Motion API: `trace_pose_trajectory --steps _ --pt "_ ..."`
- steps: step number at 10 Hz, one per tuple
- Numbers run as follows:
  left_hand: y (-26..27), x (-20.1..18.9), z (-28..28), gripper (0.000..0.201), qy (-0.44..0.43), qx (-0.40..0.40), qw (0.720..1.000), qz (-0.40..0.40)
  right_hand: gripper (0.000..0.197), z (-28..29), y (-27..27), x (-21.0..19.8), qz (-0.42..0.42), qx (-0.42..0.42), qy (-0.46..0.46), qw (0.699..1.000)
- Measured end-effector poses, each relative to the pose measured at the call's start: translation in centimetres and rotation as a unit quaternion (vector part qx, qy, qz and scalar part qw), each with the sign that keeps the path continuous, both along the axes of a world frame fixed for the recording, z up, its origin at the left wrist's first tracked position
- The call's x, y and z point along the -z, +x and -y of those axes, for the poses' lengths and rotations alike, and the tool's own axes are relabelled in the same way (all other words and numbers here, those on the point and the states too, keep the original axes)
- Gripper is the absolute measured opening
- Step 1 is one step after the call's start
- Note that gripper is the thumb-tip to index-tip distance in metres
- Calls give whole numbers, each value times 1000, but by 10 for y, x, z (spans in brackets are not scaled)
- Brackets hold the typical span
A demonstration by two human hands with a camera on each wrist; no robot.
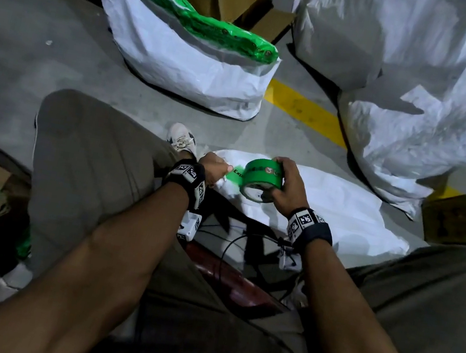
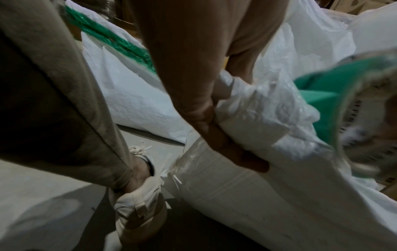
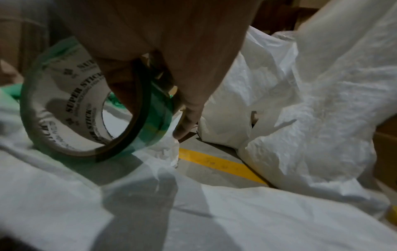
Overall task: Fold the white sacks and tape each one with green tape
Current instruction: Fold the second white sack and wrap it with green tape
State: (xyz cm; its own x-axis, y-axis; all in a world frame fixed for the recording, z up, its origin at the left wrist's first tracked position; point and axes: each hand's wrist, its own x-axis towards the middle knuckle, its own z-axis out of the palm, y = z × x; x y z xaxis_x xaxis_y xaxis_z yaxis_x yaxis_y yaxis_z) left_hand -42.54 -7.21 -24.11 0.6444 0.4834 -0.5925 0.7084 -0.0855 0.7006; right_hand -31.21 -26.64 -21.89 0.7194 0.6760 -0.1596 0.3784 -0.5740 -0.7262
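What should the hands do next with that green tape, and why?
Probably the right hand should pull the green tape roll further along the white sack. A short strip of tape already runs from the roll to the bunched sack end, which the left hand grips, so the taping looks only just begun.

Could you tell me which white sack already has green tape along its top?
The upright sack across the floor, beyond the left knee; its folded top is sealed green. The sack under both hands is only starting.
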Motion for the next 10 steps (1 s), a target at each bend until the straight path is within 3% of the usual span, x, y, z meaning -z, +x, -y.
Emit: trace_pose_trajectory --steps 2,3,4,5,6,9,10 --pt "0 -1 1 51 -20 23 999 21 84 11 -3 2 -10 -85 -117 989" --pt "-2 -2 -2 46 -25 51 998 4 73 16 -10 -2 -181 -89 -103 974" --pt "-4 2 -3 33 -51 59 997 11 47 8 -19 -6 -306 -9 -85 948" --pt "-7 4 3 17 -75 19 996 48 53 -5 -26 -1 -149 0 -174 974" --pt "-11 0 6 15 -90 6 994 69 49 -12 -33 -2 -74 -26 -235 969" --pt "-10 2 7 16 -138 77 987 13 25 -13 -39 5 -76 -31 -241 967" --pt "-7 12 9 10 -98 59 993 -16 18 -11 -37 6 -111 7 -213 971"
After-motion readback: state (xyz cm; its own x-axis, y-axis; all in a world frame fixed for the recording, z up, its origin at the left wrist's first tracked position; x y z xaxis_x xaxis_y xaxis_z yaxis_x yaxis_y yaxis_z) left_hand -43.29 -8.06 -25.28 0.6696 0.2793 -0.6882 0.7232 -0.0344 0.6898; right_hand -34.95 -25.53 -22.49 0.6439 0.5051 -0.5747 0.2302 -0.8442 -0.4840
